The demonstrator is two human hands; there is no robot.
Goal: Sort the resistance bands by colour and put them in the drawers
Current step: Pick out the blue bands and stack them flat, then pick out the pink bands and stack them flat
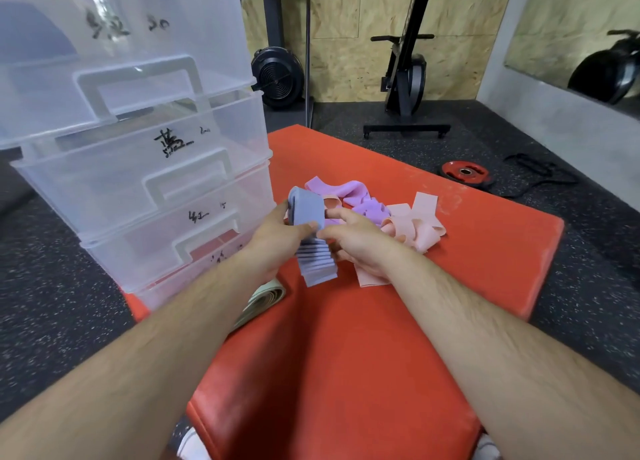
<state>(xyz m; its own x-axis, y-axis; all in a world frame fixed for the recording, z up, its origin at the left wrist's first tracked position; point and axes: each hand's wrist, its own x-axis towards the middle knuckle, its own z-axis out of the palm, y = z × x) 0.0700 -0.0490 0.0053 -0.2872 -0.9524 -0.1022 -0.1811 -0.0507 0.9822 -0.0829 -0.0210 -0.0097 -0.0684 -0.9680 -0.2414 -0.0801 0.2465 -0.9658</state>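
A stack of blue resistance bands (313, 262) hangs folded between both hands above the red mat (346, 338). My left hand (273, 241) grips the stack from the left, thumb on its front. My right hand (353, 241) pinches the same stack from the right and also holds a pink band (370, 277) under its palm. Behind the hands lie purple bands (356, 196) and more pink bands (419, 224) in a loose heap. Clear plastic drawers (145, 182) with handwritten labels stand stacked at the left, each pulled out a little.
A rolled green-and-pink band (263, 302) lies on the mat beside the lowest drawer. A red weight plate (465, 172) and a black strap (540, 172) lie on the dark rubber floor. Exercise machines (405, 75) stand against the plywood wall.
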